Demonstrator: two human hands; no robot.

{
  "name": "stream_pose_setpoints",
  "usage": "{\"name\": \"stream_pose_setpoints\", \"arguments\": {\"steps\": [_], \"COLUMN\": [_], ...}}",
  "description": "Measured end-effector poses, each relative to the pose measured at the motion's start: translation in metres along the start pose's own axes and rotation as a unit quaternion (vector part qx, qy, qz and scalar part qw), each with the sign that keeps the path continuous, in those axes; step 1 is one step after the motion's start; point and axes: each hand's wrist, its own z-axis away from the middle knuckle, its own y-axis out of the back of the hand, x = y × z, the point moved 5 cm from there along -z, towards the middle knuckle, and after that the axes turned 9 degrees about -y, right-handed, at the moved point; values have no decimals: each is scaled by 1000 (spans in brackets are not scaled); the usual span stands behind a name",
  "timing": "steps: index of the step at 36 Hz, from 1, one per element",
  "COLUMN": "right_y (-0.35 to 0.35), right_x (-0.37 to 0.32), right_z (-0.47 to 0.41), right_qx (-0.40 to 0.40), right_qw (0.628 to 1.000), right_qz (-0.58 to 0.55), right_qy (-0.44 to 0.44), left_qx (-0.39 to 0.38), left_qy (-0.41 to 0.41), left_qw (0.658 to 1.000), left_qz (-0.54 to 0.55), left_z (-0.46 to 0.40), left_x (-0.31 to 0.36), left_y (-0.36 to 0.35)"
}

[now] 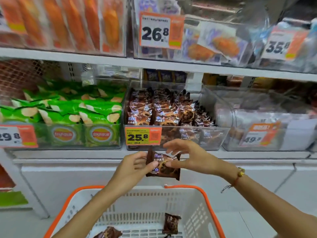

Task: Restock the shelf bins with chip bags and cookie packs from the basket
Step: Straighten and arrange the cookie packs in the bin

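A brown cookie pack (163, 164) hangs in the air just below the clear cookie bin (173, 138), which holds several like packs. My left hand (135, 166) pinches the pack's left edge. My right hand (187, 156) pinches its right side with thumb and forefinger, the other fingers spread. Below, the white basket with an orange rim (202, 193) holds two more cookie packs (171, 223), one (109, 232) at the bottom edge of view. Green chip bags (72, 110) fill the bin to the left.
A price tag reading 25.8 (143, 135) hangs on the cookie bin's front. A clear bin (267, 121) with pale packs stands to the right. The upper shelf (154, 63) carries bins of orange and blue packs. A white cabinet front lies under the shelf.
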Motion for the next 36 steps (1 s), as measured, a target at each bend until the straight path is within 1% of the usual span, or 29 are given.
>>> {"name": "stream_pose_setpoints", "arguments": {"steps": [4, 6, 8, 10, 12, 14, 15, 17, 19, 22, 25, 29, 31, 34, 36], "right_y": [17, 29, 47, 71, 99, 124, 133, 145, 147, 140, 131, 132, 132, 135, 139], "right_x": [-19, -26, -29, -28, -22, -14, -10, -1, 5, 11, 15, 24, 28, 32, 34], "right_z": [3, 5, 6, 5, 3, -2, -7, -18, -29, -43, -56, -65, -65, -62, -57], "right_qx": [41, 55, 76, 121, 188, 253, 272, 274, 245, 219, 207, 245, 240, 222, 252], "right_qw": [996, 994, 992, 988, 978, 965, 961, 959, 965, 968, 972, 969, 971, 975, 965], "right_qz": [21, 19, 25, 9, -18, -4, 20, 73, 96, 119, 109, 17, -2, 10, 64], "right_qy": [72, 93, 98, 95, 89, 70, 53, 9, -17, -17, -4, -9, -15, -24, -36], "left_qx": [38, 47, 60, 92, 114, 107, 94, 64, 30, -16, -36, 1, 23, 48, 57], "left_qy": [-59, -84, -126, -173, -216, -246, -251, -243, -216, -175, -145, -115, -111, -118, -123], "left_qw": [997, 994, 987, 971, 948, 930, 924, 917, 915, 909, 898, 893, 892, 884, 879], "left_qz": [-24, -49, -82, -140, -203, -251, -271, -310, -340, -379, -414, -435, -437, -450, -457], "left_z": [-11, -16, -21, -29, -42, -62, -74, -97, -120, -145, -158, -165, -168, -170, -170], "left_x": [25, 39, 55, 73, 92, 112, 121, 134, 140, 136, 127, 116, 114, 111, 111], "left_y": [-1, -2, -1, 4, 8, 6, 2, -7, -19, -34, -44, -47, -46, -45, -45]}}
